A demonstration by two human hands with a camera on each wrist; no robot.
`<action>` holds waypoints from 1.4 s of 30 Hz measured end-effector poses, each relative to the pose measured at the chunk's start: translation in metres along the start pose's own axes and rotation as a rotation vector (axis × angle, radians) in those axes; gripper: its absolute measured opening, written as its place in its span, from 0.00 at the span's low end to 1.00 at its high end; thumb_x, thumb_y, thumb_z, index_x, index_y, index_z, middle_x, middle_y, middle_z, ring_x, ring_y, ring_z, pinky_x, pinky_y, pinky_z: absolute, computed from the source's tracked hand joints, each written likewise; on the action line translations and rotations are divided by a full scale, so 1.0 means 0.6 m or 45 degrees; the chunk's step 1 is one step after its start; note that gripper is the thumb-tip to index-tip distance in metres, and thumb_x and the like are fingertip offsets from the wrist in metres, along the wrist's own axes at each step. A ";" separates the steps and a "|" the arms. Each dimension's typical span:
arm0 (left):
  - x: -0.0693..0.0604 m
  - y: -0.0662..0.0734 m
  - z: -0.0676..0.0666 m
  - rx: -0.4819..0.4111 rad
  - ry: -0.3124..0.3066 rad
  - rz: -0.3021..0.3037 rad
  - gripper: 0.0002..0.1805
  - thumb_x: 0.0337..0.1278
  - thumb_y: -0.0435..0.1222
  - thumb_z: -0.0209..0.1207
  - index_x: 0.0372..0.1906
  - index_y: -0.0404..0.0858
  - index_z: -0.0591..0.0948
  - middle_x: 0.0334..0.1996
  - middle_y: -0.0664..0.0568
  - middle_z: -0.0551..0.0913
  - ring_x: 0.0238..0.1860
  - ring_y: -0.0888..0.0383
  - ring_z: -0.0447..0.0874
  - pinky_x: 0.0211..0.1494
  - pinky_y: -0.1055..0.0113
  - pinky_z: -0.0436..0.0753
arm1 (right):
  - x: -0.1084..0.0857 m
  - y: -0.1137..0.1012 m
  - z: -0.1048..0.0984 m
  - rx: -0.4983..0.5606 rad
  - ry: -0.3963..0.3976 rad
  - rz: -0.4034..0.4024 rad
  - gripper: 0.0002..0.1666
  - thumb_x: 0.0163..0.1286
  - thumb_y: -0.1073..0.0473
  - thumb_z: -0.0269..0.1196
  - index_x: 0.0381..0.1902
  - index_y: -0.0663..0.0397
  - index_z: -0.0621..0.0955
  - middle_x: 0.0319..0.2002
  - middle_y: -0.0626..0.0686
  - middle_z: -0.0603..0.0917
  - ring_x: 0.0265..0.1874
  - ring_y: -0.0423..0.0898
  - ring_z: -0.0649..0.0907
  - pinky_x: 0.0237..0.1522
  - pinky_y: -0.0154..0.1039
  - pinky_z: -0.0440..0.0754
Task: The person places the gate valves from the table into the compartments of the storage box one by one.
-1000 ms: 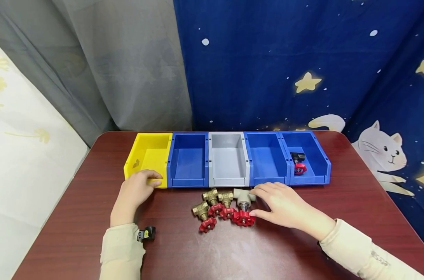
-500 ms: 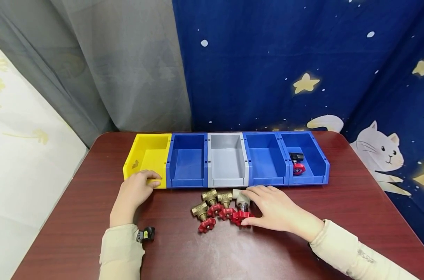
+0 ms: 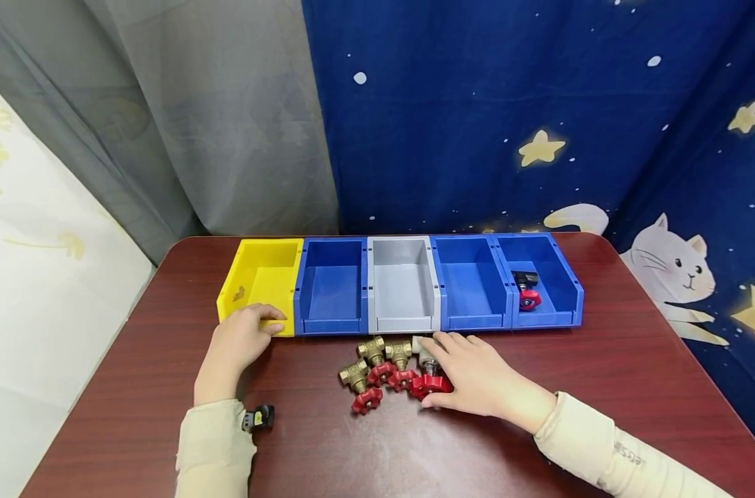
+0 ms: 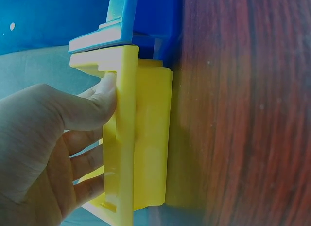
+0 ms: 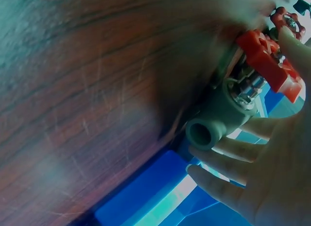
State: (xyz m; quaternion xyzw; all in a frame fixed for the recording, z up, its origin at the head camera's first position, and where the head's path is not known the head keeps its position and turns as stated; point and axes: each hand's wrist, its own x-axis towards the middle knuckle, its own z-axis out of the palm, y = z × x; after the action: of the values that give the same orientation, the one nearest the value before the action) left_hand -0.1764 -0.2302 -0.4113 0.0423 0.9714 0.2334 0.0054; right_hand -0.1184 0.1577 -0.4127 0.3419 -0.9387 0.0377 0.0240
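My left hand (image 3: 240,346) holds the front lip of the yellow bin (image 3: 268,266). In the left wrist view its thumb (image 4: 108,92) lies on the lip, with the fingers inside. My right hand (image 3: 479,377) reaches over a pale plastic stop valve (image 3: 428,366) with a red handwheel, partly covering it. The right wrist view shows the fingers stretched beside the valve's pale tee body (image 5: 214,121) and the thumb near the red wheels. Left of that valve lie three brass valves with red handwheels: an upper one (image 3: 371,351), a middle one (image 3: 399,355) and a lower left one (image 3: 355,375).
Right of the yellow bin stand a blue bin (image 3: 332,325), a grey bin (image 3: 404,324), another blue bin (image 3: 477,321) and a last blue bin (image 3: 558,318). The last holds a black valve (image 3: 526,280) with a red handwheel. Curtains hang behind the brown table (image 3: 315,443).
My right hand has moved left over the pale valve, its thumb coming to the red handwheel. The left hand stays on the yellow bin. The view has shifted slightly.
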 end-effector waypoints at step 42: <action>-0.002 0.001 0.002 -0.010 0.022 0.009 0.09 0.64 0.38 0.63 0.45 0.39 0.86 0.45 0.43 0.85 0.45 0.43 0.80 0.53 0.41 0.76 | 0.007 -0.009 0.014 0.015 0.042 0.014 0.60 0.46 0.28 0.73 0.66 0.63 0.72 0.56 0.63 0.76 0.53 0.58 0.77 0.59 0.54 0.75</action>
State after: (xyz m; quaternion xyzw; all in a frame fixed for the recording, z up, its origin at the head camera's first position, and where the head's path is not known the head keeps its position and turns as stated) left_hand -0.1753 -0.2291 -0.4122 0.0436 0.9704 0.2377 -0.0037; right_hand -0.1182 0.1505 -0.4206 0.3363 -0.9397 0.0491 0.0372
